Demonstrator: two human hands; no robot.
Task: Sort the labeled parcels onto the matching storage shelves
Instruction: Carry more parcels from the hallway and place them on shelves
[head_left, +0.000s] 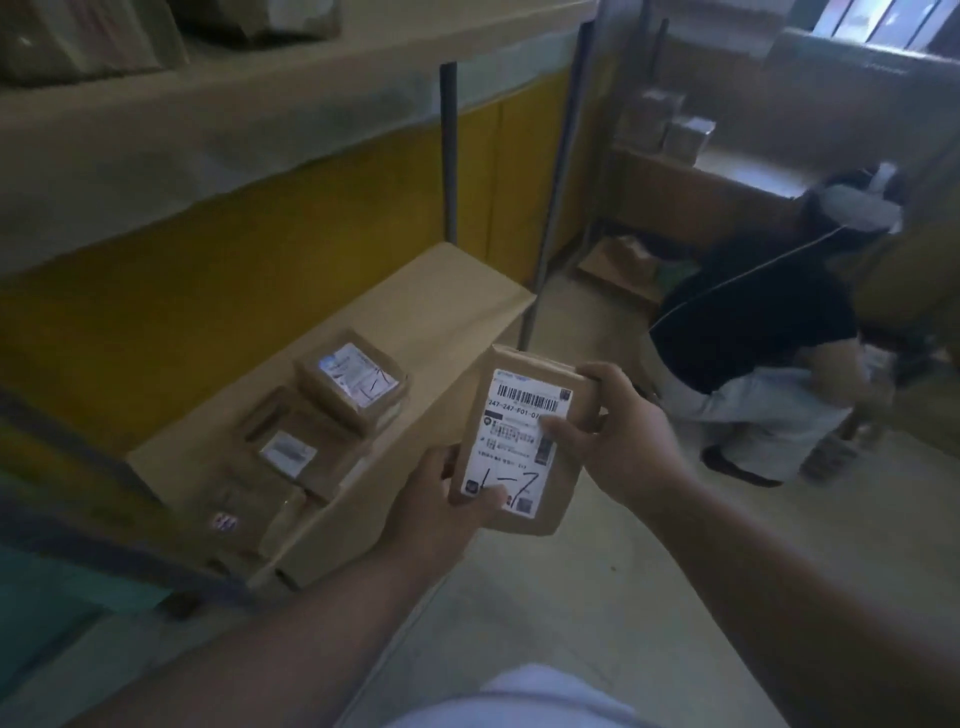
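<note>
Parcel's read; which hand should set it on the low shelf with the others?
Probably the left hand: it grips the parcel at its lower corner, on the side of the low shelf. The right hand holds the far edge.

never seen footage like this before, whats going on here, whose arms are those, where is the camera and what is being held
There is no machine here: the arms belong to a person wearing a camera on the head, so this single picture looks forward and down at their own hands. Both hands hold one brown parcel. The left hand has its grip on the bottom corner, the right hand on the upper right edge, thumb on the white label, which bears a barcode and a handwritten mark. To the left, a low shelf covered in brown paper carries several smaller labeled parcels. Behind, another person crouches on the floor.
</note>
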